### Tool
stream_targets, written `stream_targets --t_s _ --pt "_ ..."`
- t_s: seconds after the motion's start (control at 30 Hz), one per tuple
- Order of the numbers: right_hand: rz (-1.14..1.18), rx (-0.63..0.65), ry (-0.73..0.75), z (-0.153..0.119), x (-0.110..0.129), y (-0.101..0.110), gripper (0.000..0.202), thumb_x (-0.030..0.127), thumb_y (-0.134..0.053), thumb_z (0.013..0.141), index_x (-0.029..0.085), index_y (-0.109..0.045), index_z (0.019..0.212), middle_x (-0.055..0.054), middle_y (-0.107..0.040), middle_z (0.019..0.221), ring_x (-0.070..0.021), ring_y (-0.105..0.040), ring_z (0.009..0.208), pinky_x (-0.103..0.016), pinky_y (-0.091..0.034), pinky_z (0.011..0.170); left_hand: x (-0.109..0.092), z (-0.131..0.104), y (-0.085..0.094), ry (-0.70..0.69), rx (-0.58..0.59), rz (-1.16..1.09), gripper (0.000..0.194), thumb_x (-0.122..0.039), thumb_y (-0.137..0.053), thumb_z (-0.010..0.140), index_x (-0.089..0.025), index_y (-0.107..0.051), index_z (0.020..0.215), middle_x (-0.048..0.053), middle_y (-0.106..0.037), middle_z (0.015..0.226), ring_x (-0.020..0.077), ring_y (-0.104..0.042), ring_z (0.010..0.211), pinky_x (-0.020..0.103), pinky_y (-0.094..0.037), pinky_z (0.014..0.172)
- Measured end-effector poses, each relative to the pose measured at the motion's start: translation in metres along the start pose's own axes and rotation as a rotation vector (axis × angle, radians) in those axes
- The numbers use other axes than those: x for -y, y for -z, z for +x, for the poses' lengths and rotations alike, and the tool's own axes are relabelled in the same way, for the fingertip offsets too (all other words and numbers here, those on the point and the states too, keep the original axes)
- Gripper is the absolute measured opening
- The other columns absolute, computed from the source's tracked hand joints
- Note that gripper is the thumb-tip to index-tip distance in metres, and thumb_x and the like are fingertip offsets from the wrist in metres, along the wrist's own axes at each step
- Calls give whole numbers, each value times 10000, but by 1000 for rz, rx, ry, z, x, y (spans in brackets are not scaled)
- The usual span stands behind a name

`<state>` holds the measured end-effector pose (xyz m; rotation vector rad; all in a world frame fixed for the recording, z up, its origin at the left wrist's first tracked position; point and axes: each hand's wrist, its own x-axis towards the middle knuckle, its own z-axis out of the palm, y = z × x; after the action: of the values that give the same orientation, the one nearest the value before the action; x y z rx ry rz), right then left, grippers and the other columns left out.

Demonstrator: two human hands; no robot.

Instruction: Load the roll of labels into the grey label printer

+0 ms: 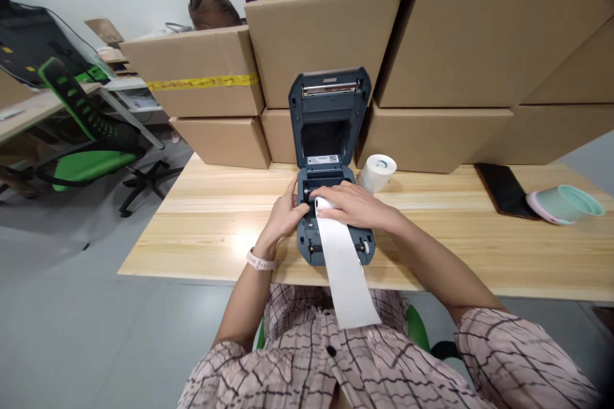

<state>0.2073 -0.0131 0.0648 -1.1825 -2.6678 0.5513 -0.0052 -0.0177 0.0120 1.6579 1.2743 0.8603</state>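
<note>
A dark grey label printer [336, 169] stands on the wooden table with its lid raised. My right hand [352, 204] is closed over a white label roll [318, 203] inside the printer's bay. From that roll a strip of label paper [345, 281] runs over the printer's front and hangs past the table edge. At the printer's left side my left hand [286, 212] grips its wall, the thumb reaching over the rim near the roll's end. A second white roll [378, 172] stands upright just behind my right hand.
Stacked cardboard boxes [432, 45] wall off the table's back edge, close behind the raised lid. To the right lie a black phone [503, 188] and a mint-and-pink cup [566, 203]. A green office chair [91, 166] stands at left. Beyond the boxes shows a person's head [213, 6].
</note>
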Motion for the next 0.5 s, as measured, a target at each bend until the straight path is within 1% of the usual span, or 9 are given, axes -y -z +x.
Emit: stream_targets --t_s 0.1,0.17,0.2,0.27,0.33,0.37,0.43,0.5 --pt "33 -94 46 -3 -4 -7 413 371 -567 993 229 -583 1380 -110 -707 1290 -322 -640 1095 -507 -482 967 0 1 0 10 -14 16 875 -210 -566 771 -194 -303 1606 -33 -634 752 145 -513 625 264 -420 650" --pt "53 -201 91 -9 -3 -11 379 362 -586 991 226 -611 1343 -118 -691 1296 -315 -606 1162 -505 -478 1000 0 1 0 21 -18 29 879 -215 -578 770 -192 -307 1605 -43 -613 717 146 -494 609 268 -414 650" --pt "57 -256 111 -13 -1 -13 339 359 -586 994 218 -641 1297 -121 -692 1276 -309 -596 1165 -499 -482 1003 -1 1 0 23 -18 33 879 -215 -582 771 -195 -307 1606 -47 -601 704 146 -487 604 267 -406 645" --pt "49 -341 144 -24 3 -18 254 351 -568 1010 200 -705 1161 -119 -714 1181 -289 -602 1094 -480 -503 967 -3 1 1 24 -15 40 873 -211 -584 775 -206 -314 1606 -53 -578 685 145 -482 599 261 -382 626" --pt "23 -381 164 -37 10 -23 243 329 -534 1031 196 -738 1035 -104 -742 1073 -268 -623 997 -461 -526 897 -5 0 1 26 -14 47 859 -209 -584 781 -223 -330 1601 -57 -560 675 145 -486 600 255 -362 609" --pt "4 -389 172 -44 13 -25 252 319 -524 1038 201 -744 1002 -96 -753 1053 -262 -636 976 -456 -534 873 -6 -1 1 32 -16 50 856 -209 -587 781 -230 -335 1599 -58 -556 673 145 -489 601 253 -358 605" --pt "-50 -402 184 -57 21 -30 246 299 -520 1043 214 -749 1016 -82 -769 1100 -257 -665 1007 -451 -549 866 -8 -1 1 46 -21 53 859 -217 -596 780 -237 -336 1598 -61 -559 672 146 -495 602 254 -359 604" --pt "-125 -439 188 -68 29 -35 230 273 -526 1041 212 -743 1087 -77 -762 1193 -254 -680 1081 -450 -561 915 -9 -2 1 55 -23 54 863 -235 -610 784 -239 -332 1601 -61 -577 679 151 -509 608 257 -370 613"
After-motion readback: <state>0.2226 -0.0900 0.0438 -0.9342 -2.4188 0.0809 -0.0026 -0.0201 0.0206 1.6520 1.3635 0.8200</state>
